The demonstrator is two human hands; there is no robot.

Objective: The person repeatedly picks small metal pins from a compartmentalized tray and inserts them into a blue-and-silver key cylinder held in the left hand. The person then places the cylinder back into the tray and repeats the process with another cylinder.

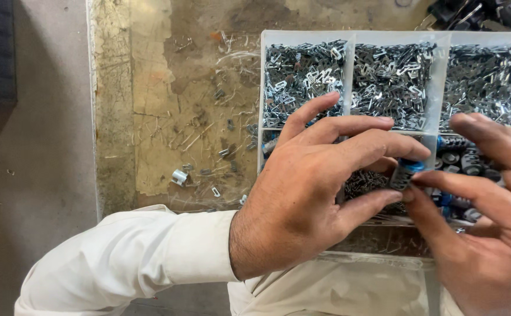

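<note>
A worn workbench carries a clear plastic tray split into compartments, its far row filled with small metal clips. Over the tray's near row, the left hand and right hand meet, fingers pressed together, pinching a small blue-and-grey part between them. Left of the tray, a loose metal clamp lies on the bench.

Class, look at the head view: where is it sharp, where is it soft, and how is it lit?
Head view: even, soft light; metal clips in the divided tray crisp and glinting; the right hand slightly soft at the frame edge; the left hand sharp, shading the small blue-capped part.
</note>
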